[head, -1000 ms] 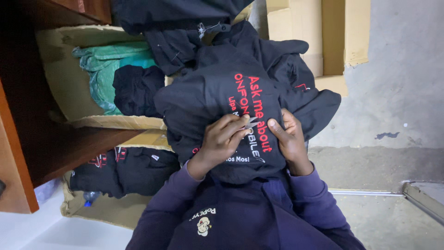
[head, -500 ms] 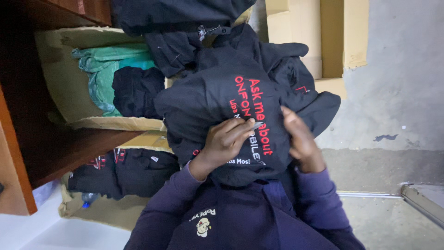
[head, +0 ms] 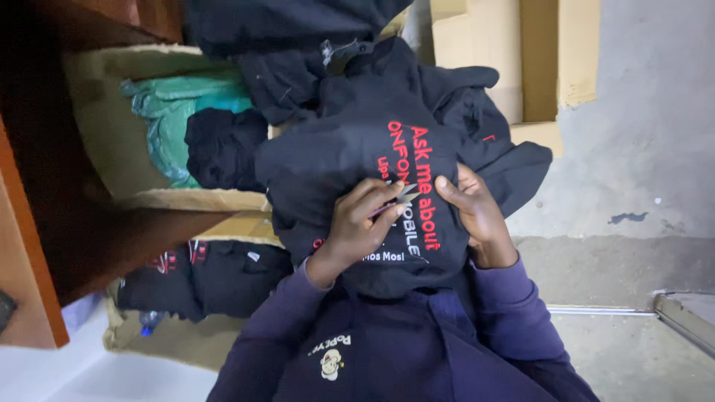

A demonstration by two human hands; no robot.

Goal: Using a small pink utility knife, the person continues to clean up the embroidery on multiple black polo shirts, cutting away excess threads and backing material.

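Left hand (head: 361,223) pinches small snips (head: 402,198), pointing right.
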